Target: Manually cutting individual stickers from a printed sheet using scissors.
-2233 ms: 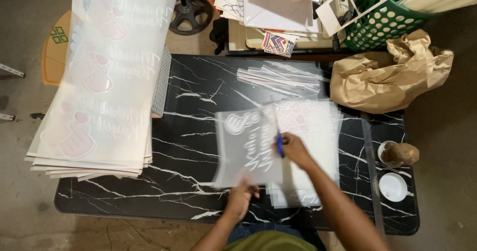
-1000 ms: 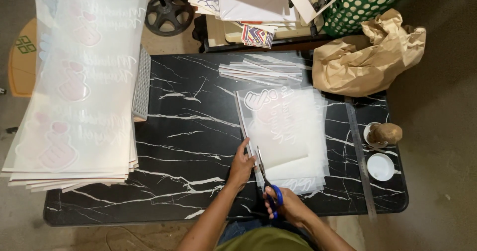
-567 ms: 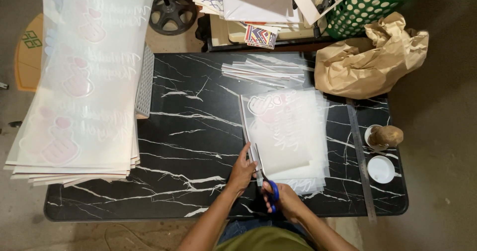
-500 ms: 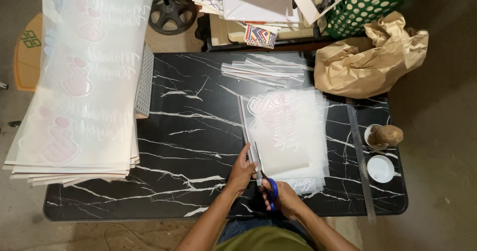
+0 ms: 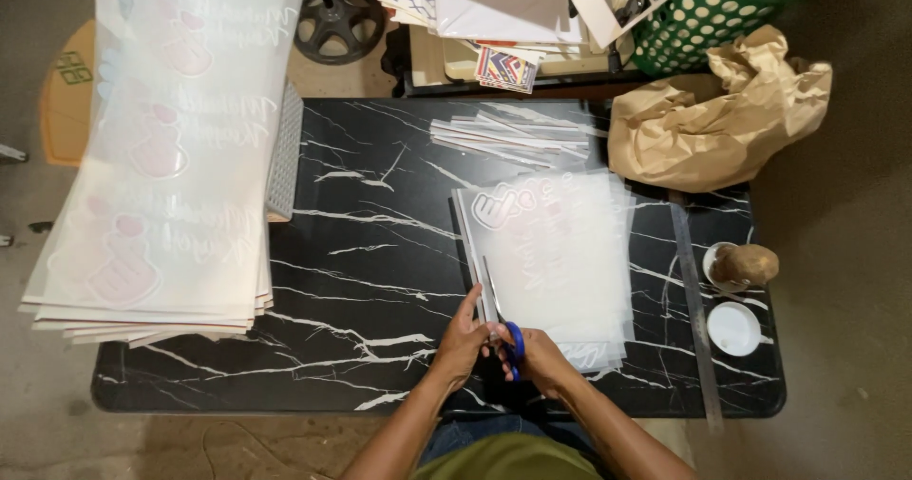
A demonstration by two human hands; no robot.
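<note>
Right hand (image 5: 537, 356) works blue-handled scissors (image 5: 503, 323) along translucent sheets (image 5: 556, 261); left hand (image 5: 463, 333) apparently steadies them.
</note>
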